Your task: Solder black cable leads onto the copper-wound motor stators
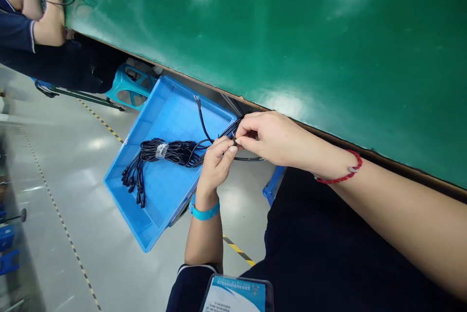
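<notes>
A bundle of black cables (171, 152), bound with clear tape, lies in a blue plastic tray (160, 200) beside the green table. My left hand (216, 164), with a blue wristband, pinches the loose ends of the cables near the tray's right rim. My right hand (268, 137), with a red cord bracelet at the wrist, pinches the same cable ends from the other side, fingertips touching those of the left. One cable end (198, 101) with bare wires sticks up above the tray. Plug ends hang toward the tray's lower left.
A green table (292, 35) fills the upper right. Another person's arms (44, 6) work at cables at the top left, beside a teal stool (131, 86). A badge (237, 295) hangs at the bottom. Grey floor has yellow-black tape lines.
</notes>
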A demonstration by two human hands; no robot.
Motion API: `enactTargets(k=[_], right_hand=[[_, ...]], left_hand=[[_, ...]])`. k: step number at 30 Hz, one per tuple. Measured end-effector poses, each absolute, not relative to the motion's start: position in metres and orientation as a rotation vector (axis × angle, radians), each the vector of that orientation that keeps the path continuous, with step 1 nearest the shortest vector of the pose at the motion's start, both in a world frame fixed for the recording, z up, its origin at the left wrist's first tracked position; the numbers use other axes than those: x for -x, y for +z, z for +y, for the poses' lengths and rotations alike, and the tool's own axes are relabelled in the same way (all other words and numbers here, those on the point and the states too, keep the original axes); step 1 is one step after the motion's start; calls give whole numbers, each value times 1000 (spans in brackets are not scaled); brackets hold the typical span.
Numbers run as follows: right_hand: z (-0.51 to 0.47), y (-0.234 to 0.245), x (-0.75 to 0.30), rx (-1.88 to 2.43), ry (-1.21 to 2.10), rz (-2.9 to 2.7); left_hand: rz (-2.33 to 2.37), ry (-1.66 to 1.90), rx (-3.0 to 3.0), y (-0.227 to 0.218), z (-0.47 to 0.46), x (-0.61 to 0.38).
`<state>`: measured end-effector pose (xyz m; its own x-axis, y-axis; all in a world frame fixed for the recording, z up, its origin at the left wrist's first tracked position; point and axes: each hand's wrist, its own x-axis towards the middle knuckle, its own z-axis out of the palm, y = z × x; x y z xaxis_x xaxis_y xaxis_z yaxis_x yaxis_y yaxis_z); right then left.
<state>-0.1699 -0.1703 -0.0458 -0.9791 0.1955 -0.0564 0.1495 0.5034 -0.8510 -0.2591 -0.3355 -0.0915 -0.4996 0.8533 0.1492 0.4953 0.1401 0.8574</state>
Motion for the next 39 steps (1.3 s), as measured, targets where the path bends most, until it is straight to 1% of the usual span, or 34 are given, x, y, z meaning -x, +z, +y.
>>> enactTargets(k=[6,8,16,20,25,27,32,39], right_hand=[[-173,-47,168,342,1474,-2668],[-174,-48,168,356,1503,-2635],[-174,-55,169,413,1745,-2519],[-180,-62,170,501,1753,-2464],[-184,-70,164,451,1927,-2198],[-185,-71,162,434,1944,-2105],[-185,-72,163,448,1957,-2090],[-186,-72,169,479,2135,-1931]], left_hand=[[2140,1596,-1027,-97,-338,253],[2143,1635,-963,-98,-339,252],[2157,1596,-1006,-94,-336,255],[2232,1542,-994,-93,-332,255],[2161,1653,-847,-94,-331,256],[2128,1686,-820,-95,-332,256],[2112,1696,-817,-95,-333,255],[2140,1682,-850,-97,-331,254]])
